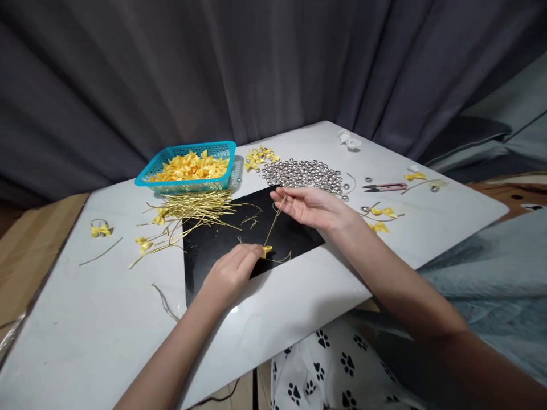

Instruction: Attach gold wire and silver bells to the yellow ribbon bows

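Observation:
My left hand (233,270) rests on a black mat (252,233) with its fingers pinched on a small yellow ribbon bow (267,249). A thin gold cord (273,225) runs from the bow up to my right hand (307,206), whose fingers pinch the cord's upper end above the mat. A pile of gold cords (194,208) lies at the mat's far left corner. A heap of silver beads (303,172) lies just beyond my right hand.
A blue basket (188,185) full of yellow bows stands at the back left of the white table (106,307). Small red-handled snips (384,187) and loose yellow bows (382,212) lie to the right. More bows (100,230) lie at the left. Grey curtains hang behind.

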Tool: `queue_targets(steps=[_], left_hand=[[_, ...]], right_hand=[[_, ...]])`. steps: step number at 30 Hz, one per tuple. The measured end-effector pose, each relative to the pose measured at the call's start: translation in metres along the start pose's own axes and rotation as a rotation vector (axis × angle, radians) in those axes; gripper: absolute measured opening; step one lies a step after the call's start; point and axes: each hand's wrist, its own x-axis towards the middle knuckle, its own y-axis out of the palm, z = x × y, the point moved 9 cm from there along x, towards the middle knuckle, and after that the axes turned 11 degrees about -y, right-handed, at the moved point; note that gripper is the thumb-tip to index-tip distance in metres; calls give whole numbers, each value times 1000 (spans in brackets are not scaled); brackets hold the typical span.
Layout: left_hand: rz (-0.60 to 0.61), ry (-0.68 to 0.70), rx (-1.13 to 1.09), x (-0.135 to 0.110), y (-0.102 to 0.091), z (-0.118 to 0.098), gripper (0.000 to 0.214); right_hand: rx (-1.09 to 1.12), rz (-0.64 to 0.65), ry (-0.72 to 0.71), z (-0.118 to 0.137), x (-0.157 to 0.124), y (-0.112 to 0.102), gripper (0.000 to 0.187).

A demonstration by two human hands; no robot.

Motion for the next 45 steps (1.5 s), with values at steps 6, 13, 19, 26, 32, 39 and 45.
queue_targets(steps=[6, 13, 19, 26, 32, 39, 45], left_hand=[[-56, -83, -82, 3, -8, 7, 26], [-19, -72, -94, 3, -3, 9, 25], [-32, -99, -94, 2, -3, 16, 22], [-50, -127, -135, 2, -6, 17, 22], [28, -91, -83, 1, 3, 14, 20], [103, -172, -88, 2, 11, 23, 20], [98, -182, -119, 2, 11, 22, 20]], right_hand=[[252, -205, 160, 25, 8, -2, 28], [119, -186, 38, 66, 28, -15, 42], [-251, 56, -25, 85, 41, -22, 42], [-225, -84, -49, 96, 29, -17, 40], [-113, -338, -80, 122, 10, -15, 42], [31, -474, -146, 158, -2, -37, 35], [165, -477, -162, 159, -4, -50, 50]])
